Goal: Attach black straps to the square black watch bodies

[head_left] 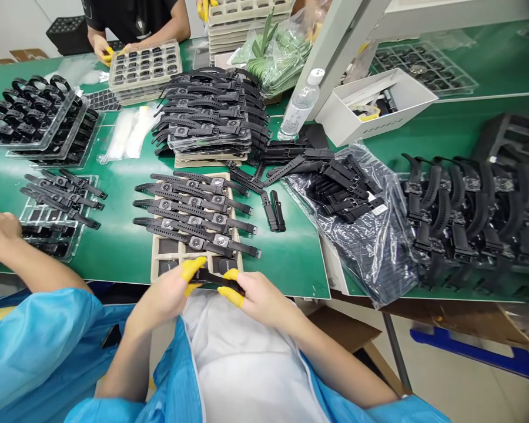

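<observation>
Black, narrow watch strap (218, 278) spans from left hand (166, 292) to right hand (263, 296), pinched by yellow-covered fingertips (231, 296) of both.

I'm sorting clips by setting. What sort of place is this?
Probably a watch assembly workshop: trays hold rows of watches, loose straps lie in a pile, and yellow finger covers are worn.

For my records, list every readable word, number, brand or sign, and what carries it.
No text is legible.
Bottle label and cap: print too small.
White box: print along its side, too blurred.
White label by the straps: too small.
Black shirt: emblem too small.
Watches: any markings on their backs too small.
</observation>
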`<action>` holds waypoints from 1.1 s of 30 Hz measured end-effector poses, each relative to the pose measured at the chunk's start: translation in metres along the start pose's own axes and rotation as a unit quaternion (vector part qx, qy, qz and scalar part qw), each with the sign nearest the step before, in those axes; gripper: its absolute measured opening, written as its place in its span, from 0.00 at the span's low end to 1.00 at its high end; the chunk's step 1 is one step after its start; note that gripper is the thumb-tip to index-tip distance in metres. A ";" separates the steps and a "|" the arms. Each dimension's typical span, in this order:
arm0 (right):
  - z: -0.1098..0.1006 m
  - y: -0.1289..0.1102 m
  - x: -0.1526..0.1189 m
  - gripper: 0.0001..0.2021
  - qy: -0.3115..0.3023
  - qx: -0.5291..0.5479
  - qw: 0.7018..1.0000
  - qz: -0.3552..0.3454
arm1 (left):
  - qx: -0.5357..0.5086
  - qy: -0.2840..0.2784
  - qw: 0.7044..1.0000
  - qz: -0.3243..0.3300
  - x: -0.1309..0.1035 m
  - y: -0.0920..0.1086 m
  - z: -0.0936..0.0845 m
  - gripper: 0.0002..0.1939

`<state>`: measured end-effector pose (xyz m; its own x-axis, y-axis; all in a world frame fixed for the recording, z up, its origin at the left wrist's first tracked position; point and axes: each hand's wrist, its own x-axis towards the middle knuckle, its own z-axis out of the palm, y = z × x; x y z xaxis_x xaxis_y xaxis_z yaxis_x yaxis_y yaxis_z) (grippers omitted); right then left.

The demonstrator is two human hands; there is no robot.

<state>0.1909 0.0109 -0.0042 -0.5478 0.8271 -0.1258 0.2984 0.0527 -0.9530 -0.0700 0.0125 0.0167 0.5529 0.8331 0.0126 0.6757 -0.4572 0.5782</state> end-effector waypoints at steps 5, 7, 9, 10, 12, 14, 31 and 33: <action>-0.006 -0.012 0.020 0.15 -0.012 -0.245 0.969 -0.029 | 0.152 -0.013 0.987 -0.059 -0.021 -0.035 -0.061 0.20; 0.002 -0.021 0.039 0.15 -0.021 -0.317 0.948 -0.020 | 0.197 -0.029 0.976 -0.089 -0.021 -0.049 -0.079 0.21; 0.013 -0.030 0.060 0.13 -0.029 -0.359 0.933 -0.015 | 0.202 -0.055 0.969 -0.129 -0.014 -0.065 -0.091 0.20; 0.019 -0.034 0.071 0.12 -0.029 -0.375 0.927 -0.017 | 0.199 -0.068 0.967 -0.146 -0.009 -0.073 -0.093 0.19; 0.029 -0.037 0.087 0.12 -0.028 -0.406 0.913 -0.023 | 0.196 -0.082 0.963 -0.163 0.002 -0.090 -0.094 0.17; 0.036 -0.037 0.095 0.11 -0.016 -0.431 0.902 -0.024 | 0.206 -0.072 0.962 -0.165 0.011 -0.105 -0.091 0.16; -0.103 0.080 0.029 0.13 0.291 -0.313 0.848 0.313 | 0.272 -0.010 0.960 0.060 0.046 0.044 0.049 0.10; -0.100 0.085 0.030 0.14 0.301 -0.282 0.860 0.299 | 0.299 -0.039 0.952 0.045 0.051 0.049 0.051 0.08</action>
<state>0.2783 0.0964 -0.0612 0.2884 0.9319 -0.2199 0.8118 -0.3597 -0.4600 0.0163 0.0165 0.0044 0.6410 0.7668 -0.0330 0.7674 -0.6411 0.0088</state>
